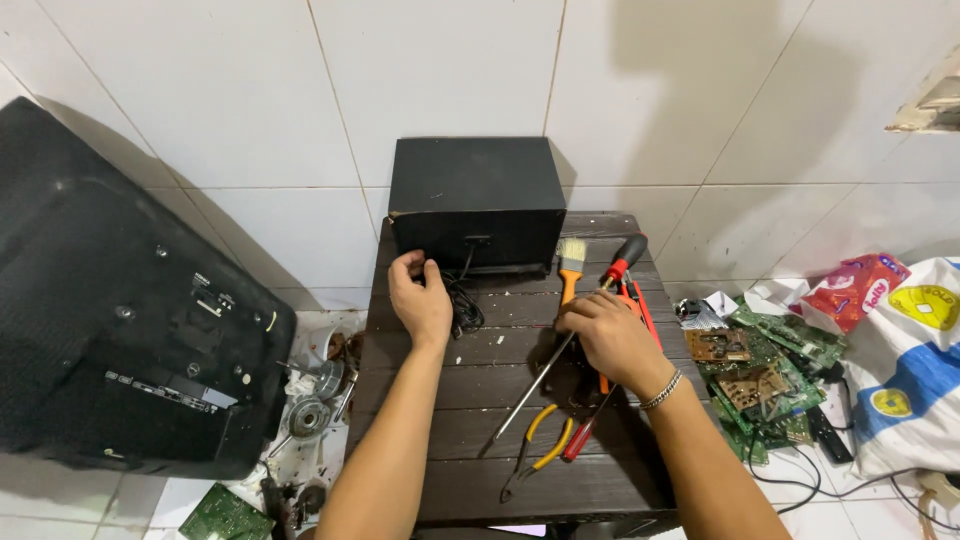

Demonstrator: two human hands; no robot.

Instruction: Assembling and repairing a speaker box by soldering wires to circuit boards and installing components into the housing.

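Left hand (pixel 420 300) rests open against the black rectangular speaker box (pixel 476 203), right hand (pixel 605 330) closed on the long red-handled screwdriver (pixel 570 335); its tip could skid off the dark slatted counter (pixel 470 400)

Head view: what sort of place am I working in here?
Probably a makeshift electronics repair spot on a tiled floor: a low dark wooden table holding a black speaker box, a screwdriver and pliers, with loose green circuit boards heaped alongside.

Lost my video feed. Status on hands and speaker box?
Left hand on black speaker box, by its cable. Right hand on long screwdriver. Paintbrush, pliers alongside.
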